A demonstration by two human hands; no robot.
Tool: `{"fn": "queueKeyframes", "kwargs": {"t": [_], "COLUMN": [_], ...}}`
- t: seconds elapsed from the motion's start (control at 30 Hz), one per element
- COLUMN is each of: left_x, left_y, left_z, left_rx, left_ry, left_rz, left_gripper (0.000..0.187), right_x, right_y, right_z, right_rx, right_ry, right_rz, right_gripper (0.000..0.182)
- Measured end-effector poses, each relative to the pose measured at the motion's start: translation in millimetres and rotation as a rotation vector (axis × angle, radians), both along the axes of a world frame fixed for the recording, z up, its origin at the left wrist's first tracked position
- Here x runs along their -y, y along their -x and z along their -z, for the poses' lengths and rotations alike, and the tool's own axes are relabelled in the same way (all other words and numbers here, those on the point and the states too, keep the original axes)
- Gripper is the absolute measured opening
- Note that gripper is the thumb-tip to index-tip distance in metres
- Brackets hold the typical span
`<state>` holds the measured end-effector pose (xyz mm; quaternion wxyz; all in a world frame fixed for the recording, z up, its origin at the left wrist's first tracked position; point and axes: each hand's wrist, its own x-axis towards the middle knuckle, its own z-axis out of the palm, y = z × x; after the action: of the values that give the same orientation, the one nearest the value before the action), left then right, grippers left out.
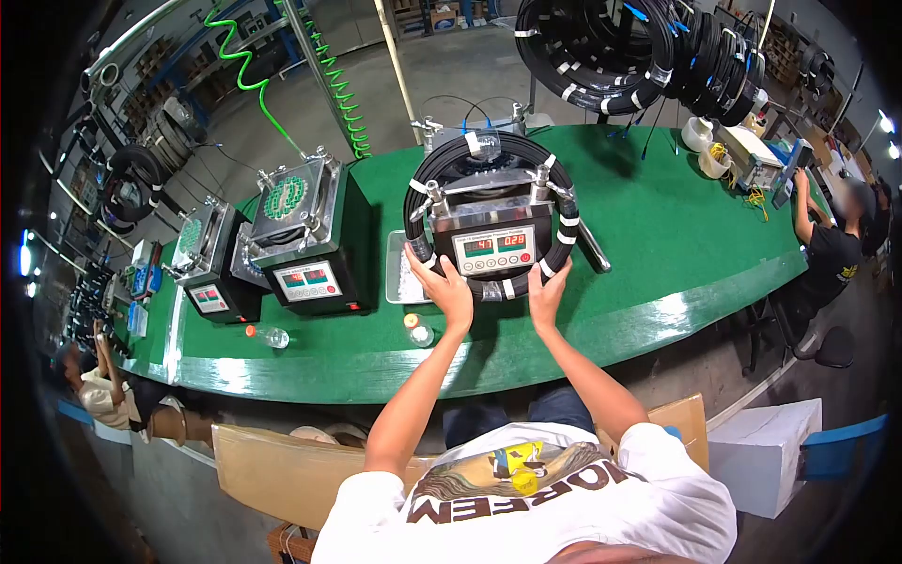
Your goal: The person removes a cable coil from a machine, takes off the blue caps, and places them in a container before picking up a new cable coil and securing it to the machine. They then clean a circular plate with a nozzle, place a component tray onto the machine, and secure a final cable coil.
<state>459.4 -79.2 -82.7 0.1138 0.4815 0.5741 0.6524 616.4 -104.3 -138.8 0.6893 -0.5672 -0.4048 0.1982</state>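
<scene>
Both my hands hold a coil of black cable [568, 202], bound at intervals with white bands. My left hand [445, 289] is closed around its lower left, and my right hand [547, 293] grips its lower right. The coil stands in front of and around a polishing machine [489, 222] with a metal clamp top and a panel of red digits. A small clear bag with a white label [476, 145] shows at the coil's top. Blue connectors are near the machine's back. Beside my left hand sits a translucent tray [401, 270].
Two similar machines with green-dotted tops [288, 200] [192, 235] stand to the left. Bottles with orange caps [419, 329] [269, 336] are near the green table's [639, 315] front edge. A metal bar [595, 248] lies right. Cable coils [601, 94] hang behind. People sit at both sides.
</scene>
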Motion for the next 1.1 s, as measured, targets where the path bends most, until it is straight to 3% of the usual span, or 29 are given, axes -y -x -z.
{"fn": "queueKeyframes", "kwargs": {"t": [0.17, 0.27, 0.37, 0.43, 0.5, 0.53, 0.73, 1.1], "left_x": [5.2, -7.9, -18.3, -24.5, -47.7, -53.2, -63.2, -61.0], "left_y": [11.7, 34.1, 44.6, 49.7, 56.4, 57.6, 45.2, 43.9], "left_z": [-9.6, -4.7, -51.0, -89.6, -100.2, -105.6, -93.7, -93.6], "left_rx": [0.116, 0.38, 0.082, -0.03, -0.051, -0.208, -0.173, -0.154], "left_ry": [0.04, 0.133, 0.051, 0.01, 0.007, -0.061, -0.181, -0.188], "left_rz": [0.135, 0.304, 0.217, 0.282, 0.343, 0.336, 0.295, 0.293], "left_gripper": [0.081, 0.08, 0.074, 0.051, 0.044, 0.04, 0.04, 0.04], "right_x": [6.5, -18.1, -37.7, -66.3, -74.7, -79.7, -80.4, -77.8], "right_y": [-24.2, -49.1, -58.3, -68.4, -65.7, -65.0, -54.6, -55.4], "right_z": [-31.8, -55.4, -109.9, -128.5, -155.1, -159.8, -160.0, -157.2], "right_rx": [0.133, 0.141, 0.132, 0.304, 0.372, 0.371, 0.447, 0.389], "right_ry": [0.101, -0.045, -0.144, -0.195, -0.152, -0.127, -0.086, -0.1], "right_rz": [-0.05, -0.087, -0.138, -0.132, -0.141, -0.147, 0.012, -0.042], "right_gripper": [0.067, 0.072, 0.058, 0.049, 0.041, 0.039, 0.035, 0.036]}}
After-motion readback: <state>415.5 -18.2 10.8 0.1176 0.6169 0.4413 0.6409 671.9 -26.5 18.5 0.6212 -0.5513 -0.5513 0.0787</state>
